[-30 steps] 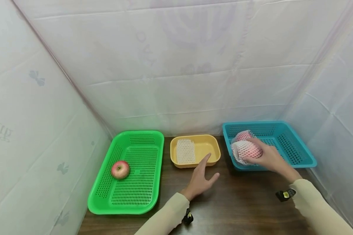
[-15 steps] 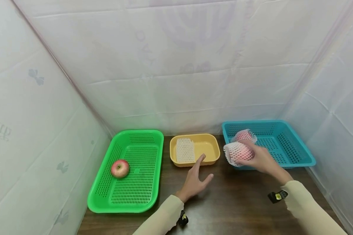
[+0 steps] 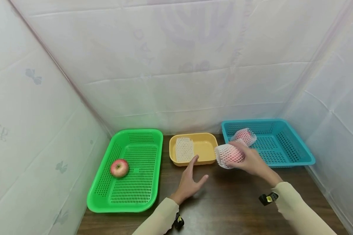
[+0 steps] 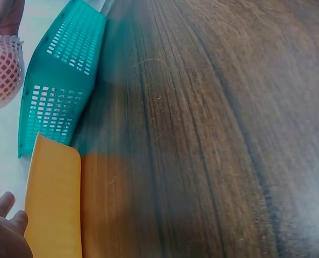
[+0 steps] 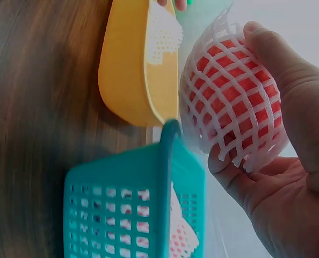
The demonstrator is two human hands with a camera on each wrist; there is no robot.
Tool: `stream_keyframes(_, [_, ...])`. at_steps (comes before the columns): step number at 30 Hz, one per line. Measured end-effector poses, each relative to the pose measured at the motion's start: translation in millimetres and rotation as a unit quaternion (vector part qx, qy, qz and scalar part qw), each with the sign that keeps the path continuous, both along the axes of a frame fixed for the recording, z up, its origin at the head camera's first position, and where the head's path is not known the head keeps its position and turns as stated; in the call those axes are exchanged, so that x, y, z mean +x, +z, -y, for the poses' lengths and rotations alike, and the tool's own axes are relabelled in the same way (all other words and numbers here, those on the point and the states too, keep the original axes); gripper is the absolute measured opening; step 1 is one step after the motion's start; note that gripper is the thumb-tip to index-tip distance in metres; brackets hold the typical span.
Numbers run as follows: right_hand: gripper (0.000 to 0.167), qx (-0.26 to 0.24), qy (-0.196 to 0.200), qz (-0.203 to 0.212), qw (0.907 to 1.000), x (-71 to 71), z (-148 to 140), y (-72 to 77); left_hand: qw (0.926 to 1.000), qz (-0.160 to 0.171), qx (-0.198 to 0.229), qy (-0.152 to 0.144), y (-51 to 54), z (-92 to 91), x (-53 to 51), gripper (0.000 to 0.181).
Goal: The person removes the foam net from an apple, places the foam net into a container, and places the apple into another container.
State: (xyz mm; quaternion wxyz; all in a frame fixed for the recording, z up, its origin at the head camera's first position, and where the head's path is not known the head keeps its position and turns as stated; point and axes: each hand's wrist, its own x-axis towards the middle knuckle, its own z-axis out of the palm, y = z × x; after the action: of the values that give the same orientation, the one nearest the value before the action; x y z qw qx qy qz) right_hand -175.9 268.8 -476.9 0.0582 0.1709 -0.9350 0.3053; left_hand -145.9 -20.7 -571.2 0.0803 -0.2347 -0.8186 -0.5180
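Observation:
My right hand (image 3: 251,160) grips an apple in a white foam net (image 3: 230,155), held up at the front left corner of the blue basket (image 3: 297,163). In the right wrist view, red skin shows through the mesh of the netted apple (image 5: 232,97), with thumb and fingers around it. Another netted apple (image 3: 244,135) lies inside the blue basket at its left. My left hand (image 3: 188,184) is just in front of the yellow tray (image 3: 206,153), fingers extended and thumb spread, holding nothing. A flattened white foam net (image 3: 184,150) lies in the tray's left half.
At the left stands a green basket (image 3: 136,209) with one bare apple (image 3: 119,168) in it. The dark wooden table (image 3: 223,209) extends in front of the containers. White sheeting (image 3: 176,81) hangs behind and at both sides.
My right hand has carried the netted apple leftward, out over the blue basket's left edge. My left hand has drifted a little left and down. The other netted apple stays in the basket.

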Motion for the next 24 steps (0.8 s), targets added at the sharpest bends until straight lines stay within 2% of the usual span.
stream_keyframes(13, [0.085, -0.004, 0.017, -0.021, 0.9996, 6.0, 23, -16.3, 0.9998, 0.006, -0.01, 0.017, -3.7, 8.1, 3.9, 0.085])
stream_keyframes(20, [0.088, -0.028, 0.027, 0.012, 0.9992, 11.1, 37, -28.1, 0.9996, 0.021, -0.008, 0.017, -6.2, 13.9, 6.6, 0.088])
stream_keyframes(24, [0.088, -0.031, 0.035, 0.013, 0.9988, 13.5, 44, -34.2, 0.9995, 0.026, -0.009, 0.016, -7.4, 16.7, 8.3, 0.089])
